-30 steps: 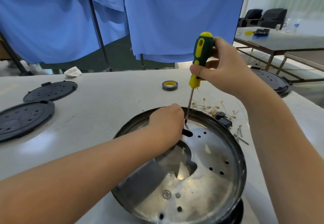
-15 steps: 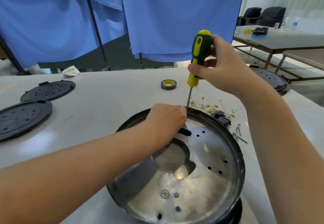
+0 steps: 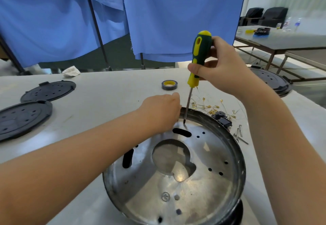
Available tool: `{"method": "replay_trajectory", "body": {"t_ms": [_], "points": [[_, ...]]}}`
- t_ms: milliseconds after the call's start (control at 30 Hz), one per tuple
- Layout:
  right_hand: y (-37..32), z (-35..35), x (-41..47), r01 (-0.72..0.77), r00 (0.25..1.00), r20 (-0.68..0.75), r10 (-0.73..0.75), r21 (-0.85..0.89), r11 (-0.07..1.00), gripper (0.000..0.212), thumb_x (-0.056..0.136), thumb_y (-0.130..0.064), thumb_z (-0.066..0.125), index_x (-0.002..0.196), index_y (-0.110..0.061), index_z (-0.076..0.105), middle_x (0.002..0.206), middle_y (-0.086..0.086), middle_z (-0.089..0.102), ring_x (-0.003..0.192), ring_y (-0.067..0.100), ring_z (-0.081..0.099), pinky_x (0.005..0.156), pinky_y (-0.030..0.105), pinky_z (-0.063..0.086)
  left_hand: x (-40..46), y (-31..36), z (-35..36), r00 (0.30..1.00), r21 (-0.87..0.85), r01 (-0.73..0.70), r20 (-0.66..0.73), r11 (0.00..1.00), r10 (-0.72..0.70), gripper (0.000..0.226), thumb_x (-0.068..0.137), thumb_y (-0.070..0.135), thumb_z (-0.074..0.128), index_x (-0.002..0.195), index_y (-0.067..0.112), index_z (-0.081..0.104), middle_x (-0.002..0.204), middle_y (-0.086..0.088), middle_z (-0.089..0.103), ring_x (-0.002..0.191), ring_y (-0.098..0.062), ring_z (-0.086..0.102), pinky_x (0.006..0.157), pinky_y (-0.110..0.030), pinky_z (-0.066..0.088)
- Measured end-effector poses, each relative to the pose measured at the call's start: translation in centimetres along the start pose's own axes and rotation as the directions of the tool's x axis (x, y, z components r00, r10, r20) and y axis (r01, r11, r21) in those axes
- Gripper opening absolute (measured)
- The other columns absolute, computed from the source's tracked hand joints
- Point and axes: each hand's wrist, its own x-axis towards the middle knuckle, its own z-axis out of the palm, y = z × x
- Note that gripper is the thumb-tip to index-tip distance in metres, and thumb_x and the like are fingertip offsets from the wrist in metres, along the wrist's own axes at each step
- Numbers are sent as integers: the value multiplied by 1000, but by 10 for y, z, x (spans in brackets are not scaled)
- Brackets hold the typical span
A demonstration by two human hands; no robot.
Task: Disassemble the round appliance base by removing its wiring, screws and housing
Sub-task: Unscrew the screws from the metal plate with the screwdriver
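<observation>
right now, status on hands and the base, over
Right hand grips screwdriver, tip down at far inner rim of round base. Left hand on that rim, grip hidden. One screw left near front. Nothing blocking.

Bright, even daylight; soft glare on the metal base (image 3: 176, 177), wide-angle bending at edges, forearms slightly blurred.

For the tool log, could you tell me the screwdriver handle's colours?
Dark green and yellow, seen in the head view: screwdriver.

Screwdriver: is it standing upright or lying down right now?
Nearly upright. The right hand grips the screwdriver by its handle, tip down on the metal plate of the round base, beside the left hand.
</observation>
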Motion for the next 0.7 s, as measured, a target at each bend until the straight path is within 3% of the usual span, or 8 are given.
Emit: {"method": "replay_trajectory", "body": {"t_ms": [100,167,200,267,333,433,533,700], "points": [[0,1,-1,-13,1000,-1,13,38,999,40,84,-27,73,113,-27,45,109,-5,57,86,14,68,85,37,57,-3,-11,-13,996,-263,73,-25,962,-83,23,102,30,37,103,12,51,87,-1,57,77,-19,55,66,-31,41],[-4,2,-1,1,1000,-11,0,120,993,34,87,-21,69,113,-23,47,108,-2,59,86,15,71,84,37,58,-7,-20,-21,986,-501,142,-5,854,-167,25,100,32,40,95,13,56,84,-1,63,77,-18,59,66,-31,45],[-6,2,-1,20,1000,-23,-16,173,985,30,89,-18,67,112,-21,48,105,-2,60,85,14,71,83,35,58,-8,-24,-22,976,-645,185,33,742,-214,24,100,32,43,91,15,57,79,0,64,72,-16,62,63,-30,48],[-12,2,-1,47,998,-59,-31,281,958,22,93,-15,61,110,-18,48,103,-2,58,81,12,72,78,31,59,-15,-30,-23,947,-875,272,171,400,-270,21,99,30,47,88,16,59,69,1,68,63,-12,67,53,-25,51],[-18,1,-1,43,996,-85,-13,365,930,17,95,-15,58,108,-17,47,99,1,56,73,10,69,72,28,59,-23,-34,-21,936,-957,278,251,82,-248,18,97,27,52,91,13,63,71,1,73,69,-11,71,55,-21,53],[-25,3,-3,-22,998,-37,42,428,904,15,95,-13,55,107,-19,47,88,5,54,65,10,59,65,26,55,-33,-37,-13,939,-955,177,236,-239,-249,12,93,19,60,89,10,67,82,-4,74,80,-17,73,63,-26,56],[-28,10,-8,-62,997,64,44,307,950,16,92,-14,58,106,-17,50,81,8,52,60,10,51,55,24,49,-38,-38,-11,943,-929,112,211,-354,-256,14,89,15,63,81,11,73,86,-7,75,84,-19,72,67,-27,57],[-26,21,-14,54,962,274,-12,-147,988,18,82,-24,72,94,-12,64,78,9,59,62,4,50,60,20,42,-44,-45,-16,974,-947,49,116,-317,-196,11,72,24,70,75,17,78,85,-5,74,77,-14,71,68,-26,57]]}}
